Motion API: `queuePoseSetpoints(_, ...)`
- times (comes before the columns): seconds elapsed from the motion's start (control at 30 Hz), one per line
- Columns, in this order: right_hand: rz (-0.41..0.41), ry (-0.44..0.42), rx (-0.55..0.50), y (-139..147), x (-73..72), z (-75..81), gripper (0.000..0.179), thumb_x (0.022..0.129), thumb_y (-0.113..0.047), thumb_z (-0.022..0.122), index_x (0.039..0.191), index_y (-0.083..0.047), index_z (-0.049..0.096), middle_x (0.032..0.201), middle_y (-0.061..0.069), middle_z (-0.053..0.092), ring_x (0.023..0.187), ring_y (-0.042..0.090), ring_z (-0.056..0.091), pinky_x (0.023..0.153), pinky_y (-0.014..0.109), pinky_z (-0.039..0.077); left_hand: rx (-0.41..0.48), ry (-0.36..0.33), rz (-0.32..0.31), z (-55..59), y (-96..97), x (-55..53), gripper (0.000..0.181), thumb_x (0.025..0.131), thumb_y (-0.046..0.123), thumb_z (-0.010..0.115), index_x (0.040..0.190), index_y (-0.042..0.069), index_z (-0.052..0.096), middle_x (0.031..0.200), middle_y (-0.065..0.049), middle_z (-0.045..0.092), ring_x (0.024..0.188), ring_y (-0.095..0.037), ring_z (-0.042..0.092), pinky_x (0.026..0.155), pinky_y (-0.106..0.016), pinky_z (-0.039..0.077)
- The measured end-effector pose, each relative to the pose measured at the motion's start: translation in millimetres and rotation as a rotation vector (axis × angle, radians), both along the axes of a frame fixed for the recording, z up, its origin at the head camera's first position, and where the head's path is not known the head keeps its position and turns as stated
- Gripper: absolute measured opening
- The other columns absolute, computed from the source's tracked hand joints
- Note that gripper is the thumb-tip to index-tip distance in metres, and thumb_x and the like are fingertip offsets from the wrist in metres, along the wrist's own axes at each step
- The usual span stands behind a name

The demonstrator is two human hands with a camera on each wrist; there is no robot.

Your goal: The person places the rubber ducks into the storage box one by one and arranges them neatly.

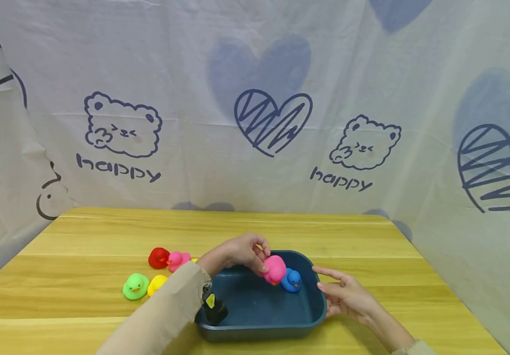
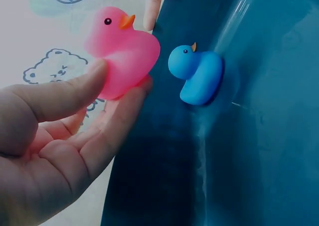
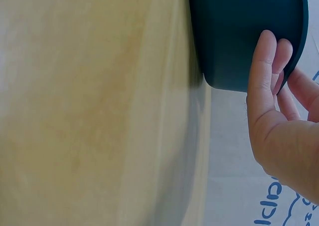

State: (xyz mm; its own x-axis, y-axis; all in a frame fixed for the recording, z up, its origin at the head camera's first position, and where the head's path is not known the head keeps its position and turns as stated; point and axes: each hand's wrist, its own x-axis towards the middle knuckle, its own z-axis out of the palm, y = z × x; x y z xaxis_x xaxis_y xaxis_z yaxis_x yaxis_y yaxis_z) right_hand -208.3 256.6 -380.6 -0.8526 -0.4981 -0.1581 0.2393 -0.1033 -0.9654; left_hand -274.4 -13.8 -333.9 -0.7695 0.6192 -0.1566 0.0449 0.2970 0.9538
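Observation:
My left hand (image 1: pixel 249 252) pinches a pink rubber duck (image 2: pixel 124 56) between thumb and fingers. It holds the duck up over the far right part of a dark blue-green tub (image 1: pixel 259 331). A blue rubber duck (image 1: pixel 291 280) sits on the tub's floor, just beside the pink one in the head view. My right hand (image 1: pixel 348 297) grips the tub's right side, with fingers (image 3: pixel 264 61) lying along the outer wall and the thumb at the rim. The left sleeve hides part of the tub's left end.
Left of the tub, a red duck (image 1: pixel 159 258), another pink duck (image 1: pixel 178 261), a green duck (image 1: pixel 135 286) and a yellow duck (image 1: pixel 157 284) stand on the wooden table (image 1: pixel 59 276). A printed cloth (image 1: pixel 193 74) hangs behind the table's far edge.

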Motion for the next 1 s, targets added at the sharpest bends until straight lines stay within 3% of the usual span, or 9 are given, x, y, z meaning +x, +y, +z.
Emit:
queuePoseSetpoints(0.37, -0.004, -0.001, 0.007, 0.2, -0.1, -1.0, 0.053, 0.091, -0.009, 0.050, 0.138, -0.001, 0.027, 0.076, 0.009, 0.063, 0.061, 0.017, 0.062, 0.059, 0.035, 0.053, -0.058, -0.122, 0.085, -7.4, -1.0, 0.7, 0.018, 0.074, -0.012, 0.064, 0.091, -0.008, 0.059, 0.077, -0.015, 0.061, 0.064, -0.023, 0.063, 0.060, -0.035, 0.053)
queuePoseSetpoints(0.7, 0.004, 0.000, 0.004, -0.1, 0.0, 0.0, 0.053, 0.092, -0.009, 0.049, 0.139, 0.000, 0.026, 0.076, 0.008, 0.063, 0.060, 0.016, 0.062, 0.059, 0.034, 0.053, -0.130, -0.134, 0.118, -9.7, -0.7, 0.5, 0.016, 0.076, -0.008, 0.064, 0.091, -0.007, 0.065, 0.076, -0.016, 0.064, 0.064, -0.024, 0.064, 0.058, -0.031, 0.052)
queuePoseSetpoints(1.0, 0.006, -0.004, 0.007, -0.3, -0.3, 1.5, 0.055, 0.091, -0.009, 0.050, 0.139, 0.000, 0.024, 0.077, 0.008, 0.063, 0.062, 0.016, 0.062, 0.059, 0.034, 0.053, -0.189, -0.145, 0.097, -11.0, -2.6, 1.5, 0.013, 0.079, -0.007, 0.060, 0.090, -0.007, 0.067, 0.076, -0.016, 0.064, 0.063, -0.023, 0.065, 0.056, -0.026, 0.051)
